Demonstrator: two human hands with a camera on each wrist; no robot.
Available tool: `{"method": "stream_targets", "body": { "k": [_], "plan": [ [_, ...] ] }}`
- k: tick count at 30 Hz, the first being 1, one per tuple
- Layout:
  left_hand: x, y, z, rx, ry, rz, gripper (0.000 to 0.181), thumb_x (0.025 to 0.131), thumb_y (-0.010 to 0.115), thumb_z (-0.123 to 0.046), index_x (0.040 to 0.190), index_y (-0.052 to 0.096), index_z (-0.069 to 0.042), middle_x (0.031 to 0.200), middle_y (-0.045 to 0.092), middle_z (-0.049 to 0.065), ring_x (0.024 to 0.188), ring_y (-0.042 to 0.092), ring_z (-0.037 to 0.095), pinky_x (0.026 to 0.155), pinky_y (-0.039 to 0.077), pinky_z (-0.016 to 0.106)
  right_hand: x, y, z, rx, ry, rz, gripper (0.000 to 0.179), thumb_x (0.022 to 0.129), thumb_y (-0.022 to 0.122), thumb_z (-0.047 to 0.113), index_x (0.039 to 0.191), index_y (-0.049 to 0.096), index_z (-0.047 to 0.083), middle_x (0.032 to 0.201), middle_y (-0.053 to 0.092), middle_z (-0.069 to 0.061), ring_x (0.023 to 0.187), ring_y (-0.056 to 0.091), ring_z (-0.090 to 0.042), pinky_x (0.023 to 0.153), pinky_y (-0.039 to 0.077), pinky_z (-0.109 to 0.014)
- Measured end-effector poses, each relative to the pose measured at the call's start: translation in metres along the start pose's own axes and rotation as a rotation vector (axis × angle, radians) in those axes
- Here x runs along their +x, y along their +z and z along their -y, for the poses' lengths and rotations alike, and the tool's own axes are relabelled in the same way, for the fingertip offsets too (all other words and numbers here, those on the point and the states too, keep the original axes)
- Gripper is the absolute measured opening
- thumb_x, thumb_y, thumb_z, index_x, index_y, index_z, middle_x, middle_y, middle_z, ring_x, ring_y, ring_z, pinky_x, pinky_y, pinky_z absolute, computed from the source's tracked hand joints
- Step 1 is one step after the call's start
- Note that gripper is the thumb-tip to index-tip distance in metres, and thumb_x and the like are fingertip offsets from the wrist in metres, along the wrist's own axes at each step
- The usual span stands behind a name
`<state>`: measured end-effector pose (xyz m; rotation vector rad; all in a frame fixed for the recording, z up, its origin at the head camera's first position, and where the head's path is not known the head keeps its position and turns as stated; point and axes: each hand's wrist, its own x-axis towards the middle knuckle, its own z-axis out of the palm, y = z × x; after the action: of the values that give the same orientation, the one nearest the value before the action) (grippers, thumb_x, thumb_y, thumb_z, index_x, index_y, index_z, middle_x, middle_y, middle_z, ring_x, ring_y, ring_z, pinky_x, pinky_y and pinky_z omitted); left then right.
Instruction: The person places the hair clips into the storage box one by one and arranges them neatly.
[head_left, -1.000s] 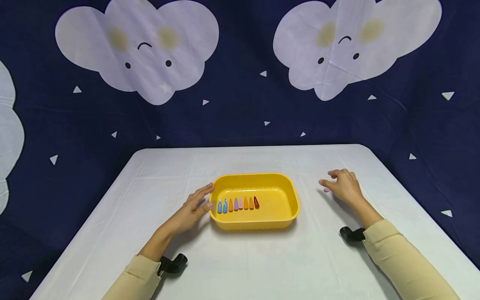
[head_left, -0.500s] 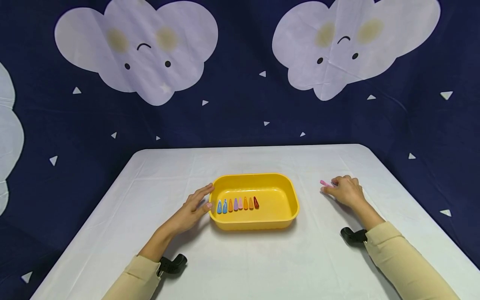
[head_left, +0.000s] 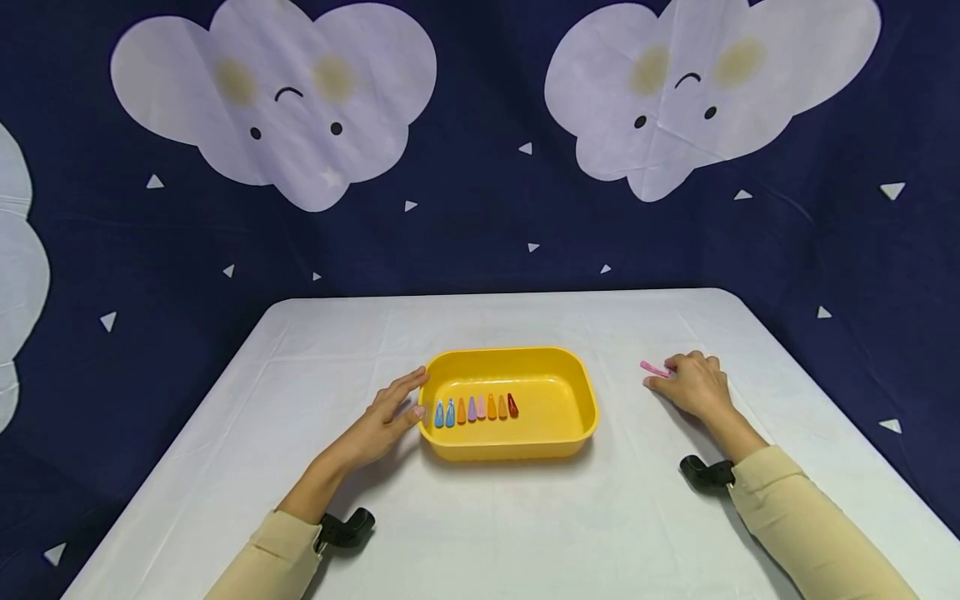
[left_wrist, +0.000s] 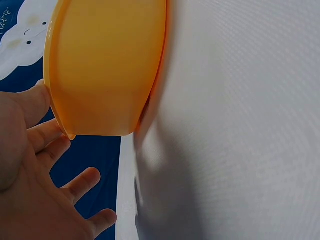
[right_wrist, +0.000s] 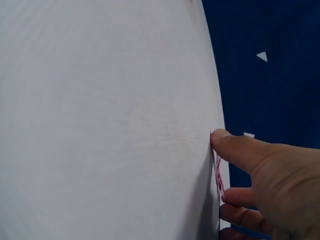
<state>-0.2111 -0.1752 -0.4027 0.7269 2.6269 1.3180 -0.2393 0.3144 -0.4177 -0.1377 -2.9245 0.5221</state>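
My left hand (head_left: 384, 418) rests at the left end of a yellow plastic tray (head_left: 498, 451), fingertips and thumb touching its rim. In the left wrist view the thumb and forefinger touch the tray rim while the other fingers are spread in the air. Inside the tray, toward its left, several snap hair clips stand in a row, from blue clips (head_left: 445, 412) through orange, purple and pink to a dark red clip (head_left: 513, 405). To the right of the tray, my right hand (head_left: 697, 383) pinches a pink hair clip (head_left: 654, 368) between thumb and fingers, low over the tablecloth.
A white cloth (head_left: 480, 533) covers the table. Behind it hangs a dark blue curtain (head_left: 480, 250) with clouds and small white triangles. Each wrist wears a black camera mount, at the left (head_left: 347, 528) and the right (head_left: 705, 472).
My right hand has lowered slightly and its fingers have come together on the pink clip, which now shows beyond the fingertips. The left hand and tray have stayed in place.
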Motion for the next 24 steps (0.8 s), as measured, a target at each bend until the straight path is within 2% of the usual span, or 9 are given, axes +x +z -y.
{"method": "stream_targets", "body": {
  "k": [11, 24],
  "plan": [
    [-0.0004, -0.0011, -0.0019, 0.001, -0.008, 0.002, 0.053, 0.099, 0.048, -0.029, 0.147, 0.033, -0.014, 0.159, 0.020, 0.003, 0.142, 0.018, 0.034, 0.115, 0.017, 0.059, -0.0038, -0.0019, -0.0020, -0.009, 0.021, -0.019, 0.057, 0.080, 0.069, 0.042, 0.112, 0.062, -0.005, 0.111, 0.056, -0.030, 0.099, 0.043, -0.048, 0.076, 0.036, -0.056],
    [0.0005, -0.0002, -0.0002, 0.018, 0.001, 0.002, 0.052, 0.099, 0.047, -0.028, 0.147, 0.033, -0.013, 0.158, 0.020, 0.006, 0.141, 0.019, 0.037, 0.113, 0.016, 0.063, -0.0029, -0.0037, -0.0097, -0.009, 0.002, -0.011, 0.056, 0.080, 0.070, 0.042, 0.111, 0.062, -0.005, 0.108, 0.058, -0.030, 0.099, 0.044, -0.048, 0.077, 0.037, -0.055]
  ]
}}
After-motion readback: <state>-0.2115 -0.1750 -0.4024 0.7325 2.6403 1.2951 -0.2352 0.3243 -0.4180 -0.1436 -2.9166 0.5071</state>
